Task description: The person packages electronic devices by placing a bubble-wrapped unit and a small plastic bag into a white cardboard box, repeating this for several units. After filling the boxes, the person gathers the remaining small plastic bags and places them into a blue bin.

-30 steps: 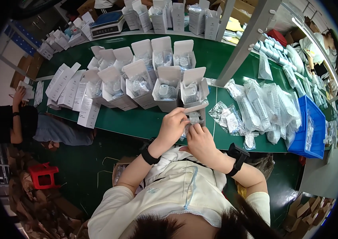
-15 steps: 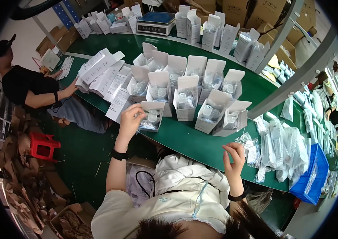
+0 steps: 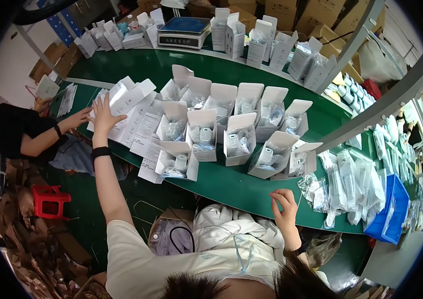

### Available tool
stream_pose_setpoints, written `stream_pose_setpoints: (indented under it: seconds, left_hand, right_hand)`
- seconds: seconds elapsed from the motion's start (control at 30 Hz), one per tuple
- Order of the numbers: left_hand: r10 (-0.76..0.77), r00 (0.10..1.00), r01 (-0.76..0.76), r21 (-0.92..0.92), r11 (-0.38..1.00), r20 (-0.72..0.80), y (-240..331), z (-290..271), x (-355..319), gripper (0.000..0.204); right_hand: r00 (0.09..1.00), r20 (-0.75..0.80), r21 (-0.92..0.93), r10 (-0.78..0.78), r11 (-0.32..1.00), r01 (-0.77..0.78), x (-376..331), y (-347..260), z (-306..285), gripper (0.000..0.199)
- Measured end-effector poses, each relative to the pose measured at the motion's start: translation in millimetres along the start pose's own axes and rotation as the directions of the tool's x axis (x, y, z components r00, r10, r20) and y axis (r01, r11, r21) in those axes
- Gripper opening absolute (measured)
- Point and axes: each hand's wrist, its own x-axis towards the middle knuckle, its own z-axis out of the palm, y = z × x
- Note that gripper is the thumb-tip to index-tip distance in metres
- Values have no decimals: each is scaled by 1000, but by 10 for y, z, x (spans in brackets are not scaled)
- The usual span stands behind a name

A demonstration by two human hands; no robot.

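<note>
My left hand (image 3: pixel 104 119) reaches out at the left, fingers spread over a pile of flat-lying white cartons (image 3: pixel 127 99). Its fingertips lie at the pile; no carton is visibly gripped. Loosely bent and holding nothing, my right hand (image 3: pixel 285 212) hovers by the table's front edge. Several upright white boxes with raised flaps stand between my hands. One front box (image 3: pixel 179 163) holds a small white device and clear bagged parts, and another such box (image 3: pixel 239 139) stands in the middle. Small clear bags of parts (image 3: pixel 315 192) lie nearest my right hand.
The green table (image 3: pixel 221 183) curves around me. Long clear-wrapped pieces (image 3: pixel 353 187) and a blue bin (image 3: pixel 390 209) are at the right. A scale (image 3: pixel 184 33) stands at the back among more boxes. Left, a co-worker's hand (image 3: pixel 78 118) is close to the pile. A metal post (image 3: pixel 370 122) slants at right.
My left hand has moved from the front-left box, left and farther out, to the carton pile, and its fingers have spread. My right hand has shifted slightly. The view has shifted a little.
</note>
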Motion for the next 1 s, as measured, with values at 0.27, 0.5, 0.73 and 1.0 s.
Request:
stream_pose_setpoints:
  seconds: [0.27,0.5,0.73,1.0]
  left_hand:
    - [3,1000,-4,-157,988,-6,-612,333,293,40]
    - [-90,982,90,4,996,165,-147,169,143,77]
    - [39,871,-50,-9,999,-490,-15,-501,-275,89]
    - [629,729,-648,-569,507,-270,2664,-1582,-2587,76]
  right_hand:
    - [999,-31,12,-26,1000,27,51,51,-88,17]
    - [991,-42,42,-128,991,130,-6,181,-118,19]
    - [993,-64,172,-95,980,105,-122,111,-202,25]
    - [969,-232,863,83,477,165,-326,-25,-388,92]
